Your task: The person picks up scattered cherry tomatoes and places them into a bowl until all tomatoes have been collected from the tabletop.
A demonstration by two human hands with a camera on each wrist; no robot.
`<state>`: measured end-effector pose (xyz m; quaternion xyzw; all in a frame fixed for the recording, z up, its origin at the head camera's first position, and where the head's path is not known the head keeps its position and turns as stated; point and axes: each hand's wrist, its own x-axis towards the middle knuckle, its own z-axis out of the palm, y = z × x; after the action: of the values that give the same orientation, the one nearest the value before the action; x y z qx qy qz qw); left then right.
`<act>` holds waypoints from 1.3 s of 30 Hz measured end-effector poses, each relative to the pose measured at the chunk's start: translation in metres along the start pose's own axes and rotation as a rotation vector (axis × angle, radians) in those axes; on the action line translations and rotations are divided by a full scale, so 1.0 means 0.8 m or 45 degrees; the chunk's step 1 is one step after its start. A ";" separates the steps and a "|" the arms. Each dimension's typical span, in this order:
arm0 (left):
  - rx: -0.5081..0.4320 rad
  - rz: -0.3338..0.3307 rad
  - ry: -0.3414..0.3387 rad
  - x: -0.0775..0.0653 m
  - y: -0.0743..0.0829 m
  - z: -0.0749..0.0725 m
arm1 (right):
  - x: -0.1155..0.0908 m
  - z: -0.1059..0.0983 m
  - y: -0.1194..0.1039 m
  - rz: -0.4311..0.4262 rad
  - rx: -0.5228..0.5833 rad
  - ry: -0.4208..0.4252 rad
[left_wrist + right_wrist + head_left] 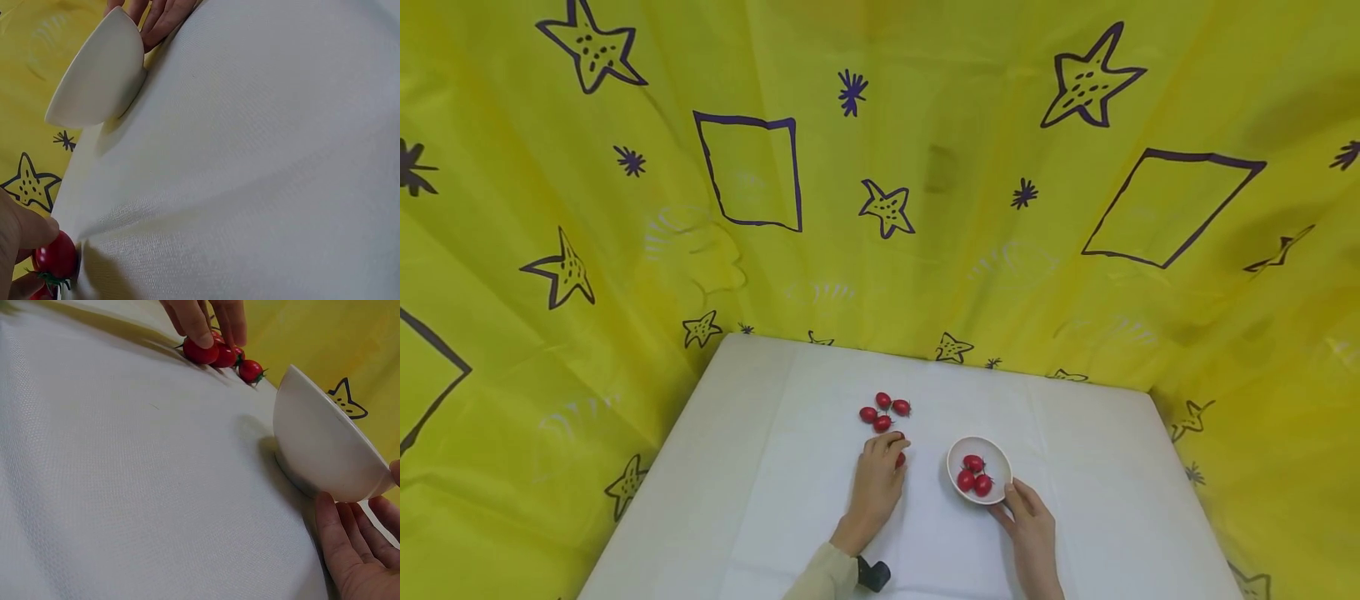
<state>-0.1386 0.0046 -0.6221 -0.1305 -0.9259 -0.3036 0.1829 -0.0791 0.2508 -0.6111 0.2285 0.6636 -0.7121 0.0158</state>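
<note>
My left hand (877, 483) reaches down to the table left of the bowl. Its thumb and a finger pinch a red cherry tomato (57, 256) with a green stem, low over the white cloth. Another tomato shows by its fingertips, partly hidden. Just beyond the hand lies a cluster of cherry tomatoes (882, 423). My right hand (1034, 527) holds a small white bowl (997, 463), thumb at the rim and fingers beneath its side. The bowl leans, and 3 tomatoes (973, 482) lie inside it. In the right wrist view the bowl's outer wall (325, 444) hides its contents.
A white cloth covers the table (1097, 467). Behind it and at both sides hangs a yellow curtain (940, 250) with dark stars and frames drawn on it. A black device (873, 575) sits by my left wrist.
</note>
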 end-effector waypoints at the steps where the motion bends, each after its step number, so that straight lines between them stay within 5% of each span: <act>1: 0.002 0.005 -0.001 0.001 -0.001 0.000 | 0.000 0.000 0.000 -0.003 0.001 -0.001; 8: 0.009 0.045 0.039 0.009 -0.009 0.005 | -0.002 -0.001 0.000 -0.013 0.001 -0.001; 16: -0.005 -0.035 0.062 0.008 -0.010 0.006 | 0.000 -0.001 0.000 -0.015 -0.001 -0.002; 27: -0.085 -0.119 0.018 -0.011 -0.011 0.008 | -0.002 -0.003 0.002 0.028 -0.061 -0.001; 39: -0.180 -0.136 -0.036 -0.011 -0.013 -0.001 | -0.002 -0.003 0.004 -0.004 -0.055 -0.003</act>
<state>-0.1343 -0.0055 -0.6305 -0.0979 -0.9103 -0.3756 0.1439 -0.0760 0.2524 -0.6137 0.2263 0.6791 -0.6979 0.0205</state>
